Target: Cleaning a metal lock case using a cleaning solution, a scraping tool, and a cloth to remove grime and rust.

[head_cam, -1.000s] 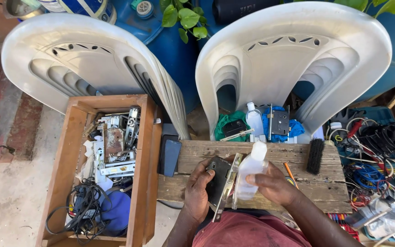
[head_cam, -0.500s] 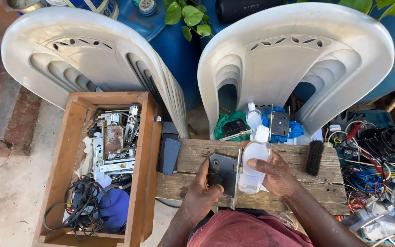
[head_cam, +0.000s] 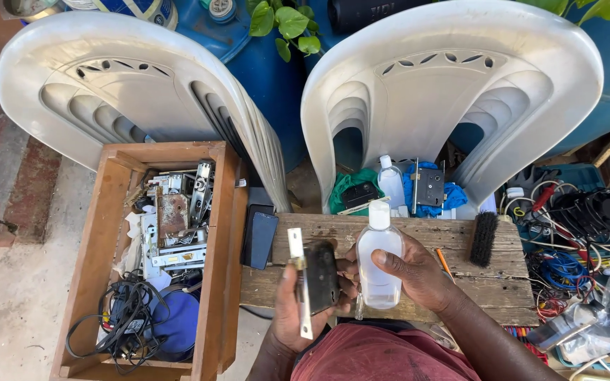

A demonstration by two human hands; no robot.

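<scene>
My left hand (head_cam: pixel 292 310) grips a dark, rusty mortise door lock (head_cam: pixel 318 276) with a pale metal faceplate, held upright over a worn wooden board (head_cam: pixel 453 243). My right hand (head_cam: pixel 418 275) is wrapped around a clear plastic bottle (head_cam: pixel 378 261) with a white cap, held upright just right of the lock. The two things are close together, almost touching.
A black brush (head_cam: pixel 483 238) and an orange pencil (head_cam: pixel 444 262) lie on the board, a dark phone (head_cam: pixel 259 240) at its left end. A wooden crate (head_cam: pixel 93 233) of lock parts and cables stands at left. Two white plastic chairs (head_cam: pixel 453 77) stand behind; tangled wires (head_cam: pixel 566 233) at right.
The bottle has been turned from tilted to upright and drawn closer to me. The lock has swung so its faceplate edge stands vertical in my left hand.
</scene>
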